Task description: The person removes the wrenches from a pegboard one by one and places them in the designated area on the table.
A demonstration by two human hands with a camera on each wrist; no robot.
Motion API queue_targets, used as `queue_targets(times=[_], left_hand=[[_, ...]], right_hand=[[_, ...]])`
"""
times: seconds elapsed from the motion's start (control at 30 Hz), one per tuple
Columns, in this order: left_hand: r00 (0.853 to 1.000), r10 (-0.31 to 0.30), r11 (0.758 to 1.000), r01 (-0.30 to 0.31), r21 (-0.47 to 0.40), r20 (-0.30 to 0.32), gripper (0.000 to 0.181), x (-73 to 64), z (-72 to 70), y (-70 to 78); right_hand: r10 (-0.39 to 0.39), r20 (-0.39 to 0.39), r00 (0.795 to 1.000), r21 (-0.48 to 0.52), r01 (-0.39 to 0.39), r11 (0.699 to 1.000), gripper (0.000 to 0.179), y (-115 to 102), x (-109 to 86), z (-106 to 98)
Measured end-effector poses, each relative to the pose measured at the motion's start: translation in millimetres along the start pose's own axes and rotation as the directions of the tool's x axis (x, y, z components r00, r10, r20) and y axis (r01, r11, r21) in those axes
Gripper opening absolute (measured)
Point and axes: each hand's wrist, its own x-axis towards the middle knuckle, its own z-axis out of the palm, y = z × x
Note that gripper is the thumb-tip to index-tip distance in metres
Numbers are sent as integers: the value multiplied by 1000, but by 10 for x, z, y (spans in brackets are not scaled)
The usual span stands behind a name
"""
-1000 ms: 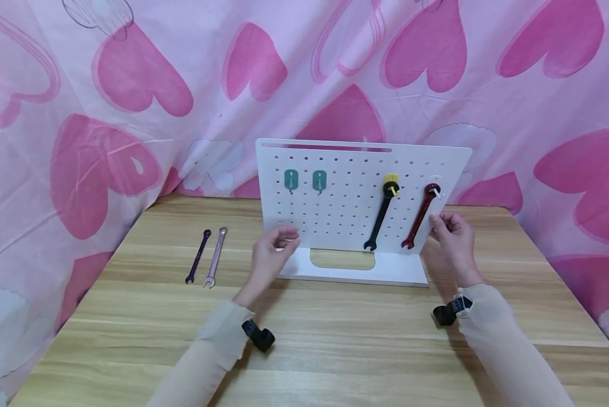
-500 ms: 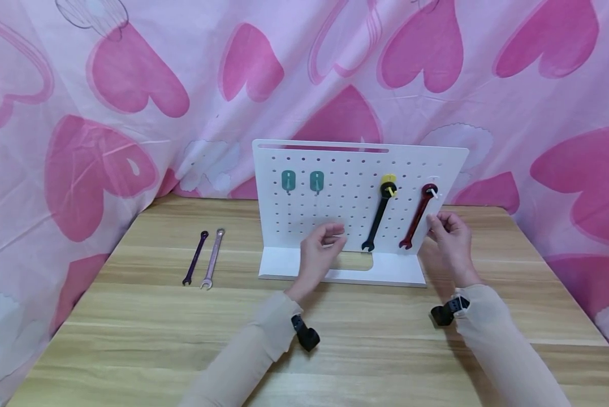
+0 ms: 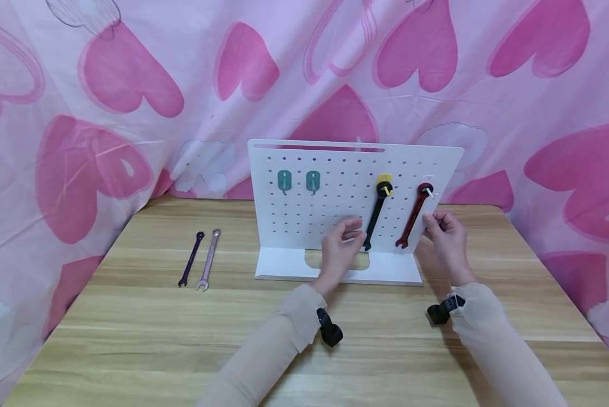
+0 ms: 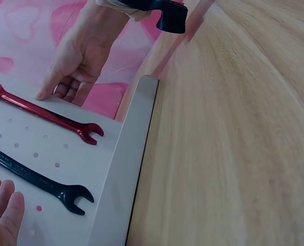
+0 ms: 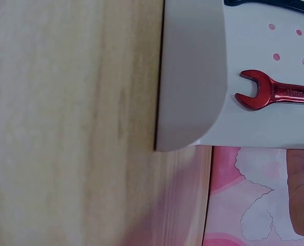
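A white pegboard (image 3: 329, 215) stands upright on its base. From a yellow hook on it hangs a black wrench (image 3: 374, 217); a red wrench (image 3: 412, 217) hangs from a white hook further right. My left hand (image 3: 341, 251) is in front of the board, thumb and fingers apart, its fingertips beside the black wrench's lower part and nothing in its grasp. In the left wrist view, the fingers (image 4: 11, 215) are loosely bent near that wrench. My right hand (image 3: 448, 240) pinches the board's right edge, thumb on the front and fingers behind.
Two green hooks, one left (image 3: 284, 181) and one right (image 3: 312, 181), sit on the board's left half with nothing hanging. On the wooden table (image 3: 156, 339) at left lie a dark purple wrench (image 3: 191, 259) and a pale pink wrench (image 3: 210, 260). A pink heart-patterned cloth (image 3: 192, 73) hangs behind.
My left hand has moved right across the board's front, from its lower left to the black wrench. My right hand stays at the right edge. The view has shifted slightly.
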Motion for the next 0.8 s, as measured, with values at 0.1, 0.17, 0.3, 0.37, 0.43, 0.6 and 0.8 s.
queue_targets(times=[0.1, 0.17, 0.3, 0.37, 0.43, 0.6, 0.8], left_hand=[[1000, -2, 1000, 2, 2, -5, 30, 9, 44, -13], [1000, 2, 1000, -2, -4, -13, 29, 17, 74, -24], [999, 8, 1000, -8, 10, -32, 29, 25, 130, -36], [999, 6, 1000, -4, 29, -40, 29, 24, 149, -35], [999, 0, 999, 2, 38, -42, 30, 23, 167, -31], [999, -7, 999, 8, 35, -38, 32, 28, 206, -27], [999, -3, 999, 5, 40, -45, 34, 45, 256, -32]], right_hand=[[4, -4, 1000, -6, -4, 1000, 9, 28, 18, -11], [11, -7, 1000, -12, -11, 1000, 9, 52, 32, -19], [20, -15, 1000, -28, -21, 999, 10, 83, 48, -29], [15, -14, 1000, -19, -15, 1000, 11, 76, 44, -23], [8, -10, 1000, -7, -8, 1000, 11, 55, 31, -17], [-5, -3, 1000, -13, 5, 1000, 11, 1, -9, -3], [-10, -3, 1000, -12, 10, 1000, 12, 10, -6, -3]])
